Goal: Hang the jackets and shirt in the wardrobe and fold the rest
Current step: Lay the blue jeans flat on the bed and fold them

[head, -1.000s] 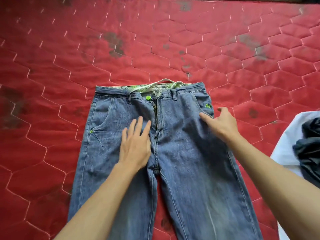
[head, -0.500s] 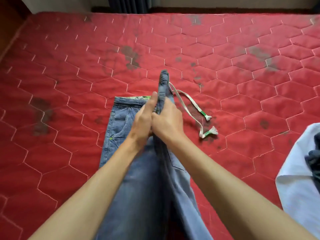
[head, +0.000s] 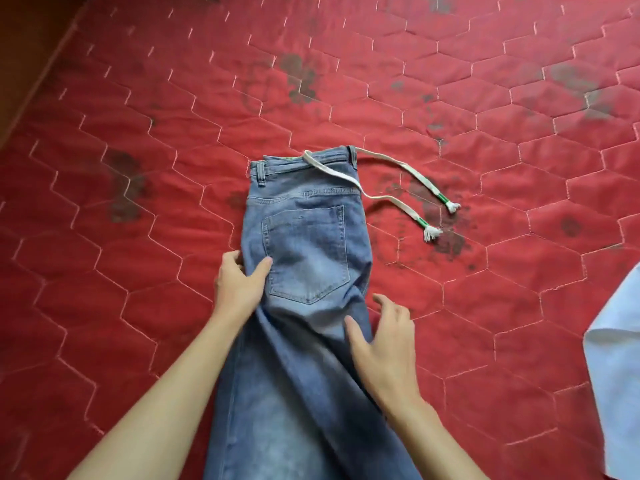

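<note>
Left hand [head: 239,287] pinching jeans [head: 306,237], right hand [head: 384,341] flat, fingers spread

A home bedroom: red quilted mattress [head: 450,306], laundry

On the mattress [head: 138,98], jeans [head: 304,244]; drawstring [head: 388,199] to their right, cloth [head: 616,358] farther right.

1 pair of jeans [head: 294,382], 1 back pocket [head: 308,254] showing, 2 belt loops [head: 261,173]. 1 white drawstring [head: 384,199] with 2 tasselled ends. 2 hands: left hand [head: 239,289], right hand [head: 384,348]. 1 red quilt [head: 138,133]. 1 white cloth [head: 616,358].
</note>
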Available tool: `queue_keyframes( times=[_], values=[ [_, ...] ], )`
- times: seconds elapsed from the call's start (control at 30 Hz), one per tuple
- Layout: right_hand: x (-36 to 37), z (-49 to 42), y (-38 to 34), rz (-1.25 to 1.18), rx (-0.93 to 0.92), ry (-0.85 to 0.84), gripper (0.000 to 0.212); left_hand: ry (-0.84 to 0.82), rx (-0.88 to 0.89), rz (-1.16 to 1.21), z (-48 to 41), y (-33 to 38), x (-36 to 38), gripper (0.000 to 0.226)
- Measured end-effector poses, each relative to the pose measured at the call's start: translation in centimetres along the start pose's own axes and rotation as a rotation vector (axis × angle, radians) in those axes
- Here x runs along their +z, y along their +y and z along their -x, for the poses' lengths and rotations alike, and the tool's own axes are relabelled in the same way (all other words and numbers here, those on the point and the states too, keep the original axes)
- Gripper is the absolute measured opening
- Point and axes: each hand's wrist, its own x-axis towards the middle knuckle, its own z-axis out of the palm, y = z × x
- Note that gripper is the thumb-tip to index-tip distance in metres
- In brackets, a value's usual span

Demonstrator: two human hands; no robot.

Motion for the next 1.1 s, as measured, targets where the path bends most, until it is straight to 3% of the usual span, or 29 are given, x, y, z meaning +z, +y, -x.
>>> queue_keyframes(
  times=[0.07, 0.17, 0.23, 0.43, 0.5, 0.63, 0.73, 0.8, 0.9, 1.1],
  values=[
    [-0.3, 3.1, 3.3, -0.043, 0.072, -0.075, 0.050, -0.006, -0.003, -0.019, 2.8, -1.4, 0.1, 0.042],
    [-1.1, 8.0, 6.5, -0.022, 0.107, -0.165, 0.022, -0.001, -0.022, 0.023, 7.0, -3.3, 0.1, 0.026],
    [-1.9, 10.9, 7.8, -0.026, 0.175, -0.241, 0.019, -0.033, -0.069, 0.026, 9.9, -4.7, 0.0, 0.021],
    [-3.3, 18.7, 9.8, 0.039, 0.249, -0.451, 0.019, -0.554, -0.285, 0.129, 22.1, -8.6, 0.2, 0.017],
    [-3.3, 20.9, 9.3, -0.035, 0.244, -0.511, 0.028, -0.631, -0.377, 0.193, 26.1, -10.3, 0.5, 0.013],
    [-3.0, 24.6, 8.6, -0.266, 0.303, -0.625, 0.030, -0.554, -0.604, 0.368, 31.4, -12.9, -1.4, 0.023],
    [-2.9, 26.5, 8.5, -0.549, 0.661, -0.598, 0.053, -0.498, -0.671, 0.486, 33.5, -14.4, -5.0, 0.034],
    [-2.9, 27.7, 8.9, -0.614, 0.818, -0.591, 0.046, -0.505, -0.654, 0.552, 34.4, -15.5, -7.0, 0.042],
    [-3.1, 30.5, 9.3, -0.448, 0.706, -0.757, 0.033, -0.637, -0.615, 0.512, 37.2, -15.7, -9.1, 0.044],
    [-3.6, 35.4, 10.1, -0.427, 0.521, -0.857, 0.048, -0.675, -0.387, 0.354, 43.7, -17.0, -11.2, 0.020]
  ],
)
